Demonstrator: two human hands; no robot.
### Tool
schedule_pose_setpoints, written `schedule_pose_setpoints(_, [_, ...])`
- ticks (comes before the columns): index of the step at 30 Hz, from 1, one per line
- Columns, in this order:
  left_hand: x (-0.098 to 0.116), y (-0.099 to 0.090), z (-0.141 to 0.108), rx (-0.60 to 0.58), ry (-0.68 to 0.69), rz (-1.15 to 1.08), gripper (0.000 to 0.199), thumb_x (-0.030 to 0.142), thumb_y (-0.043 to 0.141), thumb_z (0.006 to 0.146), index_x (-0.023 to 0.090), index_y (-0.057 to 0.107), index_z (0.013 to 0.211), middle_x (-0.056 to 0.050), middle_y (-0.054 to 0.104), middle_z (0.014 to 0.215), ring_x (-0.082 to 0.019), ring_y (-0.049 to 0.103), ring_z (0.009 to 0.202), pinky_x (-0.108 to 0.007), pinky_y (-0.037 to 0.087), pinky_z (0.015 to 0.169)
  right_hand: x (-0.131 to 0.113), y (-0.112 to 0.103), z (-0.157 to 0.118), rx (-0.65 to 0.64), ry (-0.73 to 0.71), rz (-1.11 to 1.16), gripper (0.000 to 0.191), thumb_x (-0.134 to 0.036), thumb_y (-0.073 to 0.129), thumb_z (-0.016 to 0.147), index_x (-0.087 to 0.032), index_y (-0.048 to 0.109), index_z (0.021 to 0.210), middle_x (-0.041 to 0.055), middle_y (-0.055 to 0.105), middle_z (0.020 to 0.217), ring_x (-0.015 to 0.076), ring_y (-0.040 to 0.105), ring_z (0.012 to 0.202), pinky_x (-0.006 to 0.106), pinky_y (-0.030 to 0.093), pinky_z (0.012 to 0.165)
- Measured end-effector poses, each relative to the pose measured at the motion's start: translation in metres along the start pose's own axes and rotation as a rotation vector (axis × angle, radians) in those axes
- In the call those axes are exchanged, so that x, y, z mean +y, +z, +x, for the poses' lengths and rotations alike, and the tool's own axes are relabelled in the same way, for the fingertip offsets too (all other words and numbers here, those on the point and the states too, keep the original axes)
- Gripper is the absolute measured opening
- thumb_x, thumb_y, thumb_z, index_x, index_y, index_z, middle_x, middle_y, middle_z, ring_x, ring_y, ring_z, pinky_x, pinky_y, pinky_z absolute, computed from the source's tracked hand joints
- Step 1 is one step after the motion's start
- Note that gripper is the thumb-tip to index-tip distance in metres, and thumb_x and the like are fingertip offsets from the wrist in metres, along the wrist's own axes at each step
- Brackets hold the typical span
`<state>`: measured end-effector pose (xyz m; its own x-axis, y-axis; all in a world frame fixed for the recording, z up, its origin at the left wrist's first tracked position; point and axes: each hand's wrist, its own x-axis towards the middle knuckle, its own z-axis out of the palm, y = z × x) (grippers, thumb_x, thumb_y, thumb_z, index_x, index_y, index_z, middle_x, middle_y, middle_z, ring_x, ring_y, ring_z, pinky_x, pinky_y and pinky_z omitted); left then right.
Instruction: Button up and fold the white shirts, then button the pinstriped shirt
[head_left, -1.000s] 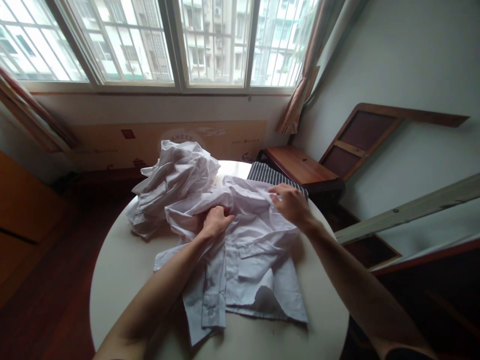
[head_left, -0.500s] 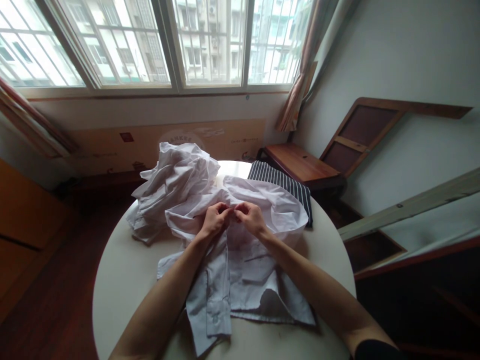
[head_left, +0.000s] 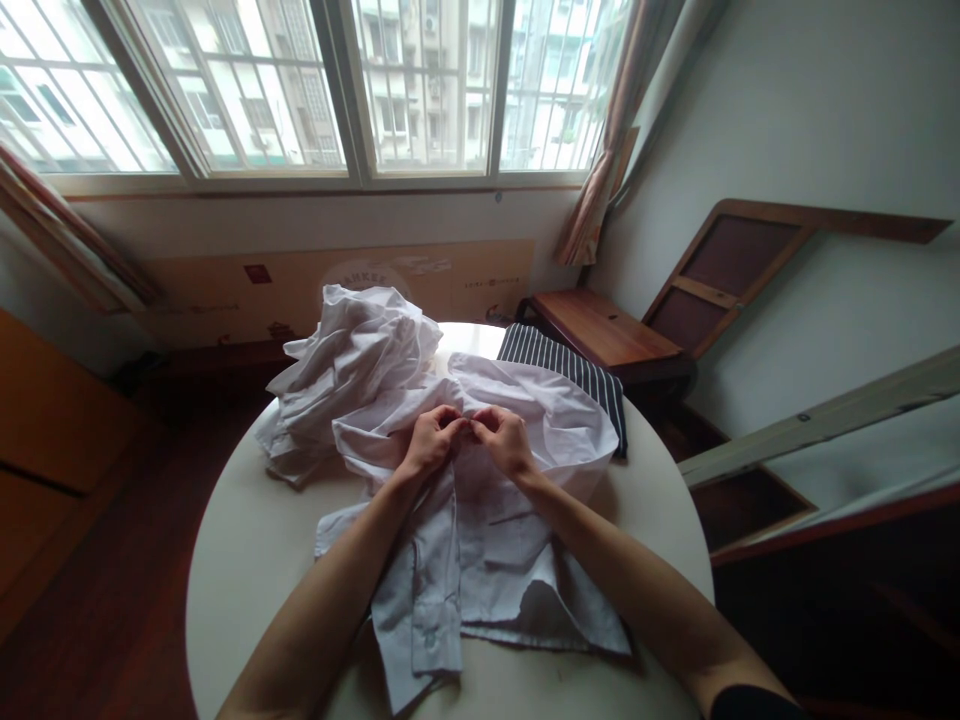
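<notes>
A white shirt (head_left: 502,540) lies spread across the round table, its lower edge and a cuffed sleeve toward me. Near its collar, my left hand (head_left: 436,436) pinches the fabric at the front opening. My right hand (head_left: 501,436) pinches the fabric just beside it, and the fingertips of both hands almost meet. The small part between the fingertips is too hidden to make out. Behind and to the left of the shirt sits a crumpled heap of white cloth (head_left: 352,350).
The round white table (head_left: 240,580) bears everything. A folded black-and-white striped cloth (head_left: 562,358) lies at its back right. Beyond stand a brown wooden bench (head_left: 600,325), a window with bars and curtains (head_left: 592,215). A pale rail crosses the right side.
</notes>
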<state>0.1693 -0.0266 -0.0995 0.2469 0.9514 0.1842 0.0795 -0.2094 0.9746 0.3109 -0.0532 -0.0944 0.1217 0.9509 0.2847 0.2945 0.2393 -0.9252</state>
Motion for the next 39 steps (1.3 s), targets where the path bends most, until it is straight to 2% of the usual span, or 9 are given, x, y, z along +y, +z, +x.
schedule_pose_setpoints(3, [-0.001, -0.001, 0.0, -0.003, 0.029, 0.03, 0.021, 0.034, 0.061, 0.073, 0.013, 0.062, 0.075, -0.002, 0.063, 0.072, -0.012, 0.056, 0.064, -0.022, 0.044, 0.06, 0.003, 0.001, 0.001, -0.001, 0.015, 0.024, 0.013, -0.029, 0.061, 0.071, -0.017, 0.065, 0.074, 0.0046, 0.068, 0.07, 0.0183, 0.064, 0.063, 0.03, 0.053, 0.062])
schedule_pose_setpoints(8, [0.0, -0.001, 0.0, 0.041, 0.067, 0.15, 0.02, 0.033, 0.06, 0.074, 0.014, 0.063, 0.077, -0.003, 0.065, 0.073, -0.014, 0.059, 0.067, -0.024, 0.045, 0.064, 0.003, -0.002, 0.004, -0.151, 0.043, 0.041, 0.012, -0.027, 0.056, 0.073, -0.017, 0.061, 0.073, 0.0022, 0.067, 0.066, 0.0156, 0.062, 0.057, 0.027, 0.05, 0.057])
schedule_pose_setpoints(13, [0.004, 0.006, -0.004, 0.109, 0.119, 0.272, 0.02, 0.032, 0.058, 0.077, 0.014, 0.066, 0.082, -0.005, 0.068, 0.08, -0.015, 0.061, 0.071, -0.024, 0.046, 0.067, 0.0, -0.001, 0.003, -0.059, 0.024, -0.08, 0.013, -0.026, 0.052, 0.075, -0.017, 0.061, 0.074, 0.0018, 0.065, 0.064, 0.0152, 0.06, 0.058, 0.026, 0.048, 0.057])
schedule_pose_setpoints(20, [-0.001, 0.006, -0.001, 0.047, 0.072, 0.041, 0.026, 0.032, 0.056, 0.078, 0.012, 0.066, 0.091, -0.008, 0.07, 0.086, -0.018, 0.064, 0.078, -0.027, 0.05, 0.072, 0.004, 0.0, 0.007, -0.223, 0.166, 0.36, 0.021, -0.038, 0.06, 0.069, -0.019, 0.052, 0.065, -0.0043, 0.052, 0.052, 0.0091, 0.046, 0.046, 0.022, 0.039, 0.047])
schedule_pose_setpoints(26, [0.008, 0.01, -0.01, 0.104, 0.162, 0.209, 0.022, 0.018, 0.056, 0.074, 0.014, 0.066, 0.093, -0.006, 0.07, 0.089, -0.016, 0.065, 0.078, -0.026, 0.05, 0.074, -0.003, 0.0, 0.004, -0.261, 0.288, 0.449, 0.024, -0.04, 0.062, 0.067, -0.018, 0.056, 0.073, -0.003, 0.055, 0.059, 0.0095, 0.05, 0.05, 0.023, 0.042, 0.051])
schedule_pose_setpoints(30, [0.013, 0.003, -0.009, 0.082, 0.171, 0.24, 0.018, 0.017, 0.055, 0.074, 0.014, 0.066, 0.089, -0.005, 0.069, 0.084, -0.016, 0.064, 0.075, -0.024, 0.049, 0.069, -0.004, 0.001, 0.003, -0.083, 0.233, 0.392, 0.024, -0.038, 0.064, 0.066, -0.018, 0.053, 0.068, -0.0049, 0.05, 0.053, 0.0086, 0.045, 0.045, 0.022, 0.037, 0.044])
schedule_pose_setpoints(34, [0.022, -0.025, 0.0, 0.316, 0.175, 0.39, 0.012, 0.019, 0.053, 0.078, 0.015, 0.063, 0.083, -0.005, 0.067, 0.079, -0.015, 0.061, 0.072, -0.025, 0.047, 0.07, -0.015, -0.008, 0.011, 0.125, 0.237, 0.487, 0.02, -0.037, 0.06, 0.069, -0.02, 0.052, 0.075, -0.0049, 0.051, 0.058, 0.0088, 0.047, 0.049, 0.022, 0.041, 0.048])
schedule_pose_setpoints(37, [0.04, -0.037, -0.006, 0.467, 0.209, 0.581, 0.014, 0.021, 0.05, 0.082, 0.016, 0.062, 0.087, -0.006, 0.064, 0.085, -0.017, 0.059, 0.077, -0.027, 0.045, 0.075, -0.03, -0.017, 0.022, 0.126, 0.247, 0.544, 0.021, -0.036, 0.062, 0.067, -0.02, 0.051, 0.076, -0.005, 0.052, 0.059, 0.0098, 0.05, 0.051, 0.023, 0.043, 0.05])
schedule_pose_setpoints(39, [0.054, -0.033, -0.017, 0.411, 0.249, 0.696, 0.016, 0.026, 0.051, 0.083, 0.016, 0.061, 0.092, -0.007, 0.063, 0.087, -0.019, 0.058, 0.081, -0.029, 0.043, 0.078, -0.04, -0.019, 0.029, 0.109, 0.236, 0.533, 0.021, -0.036, 0.062, 0.067, -0.02, 0.051, 0.076, -0.0049, 0.052, 0.059, 0.0099, 0.051, 0.051, 0.023, 0.044, 0.05])
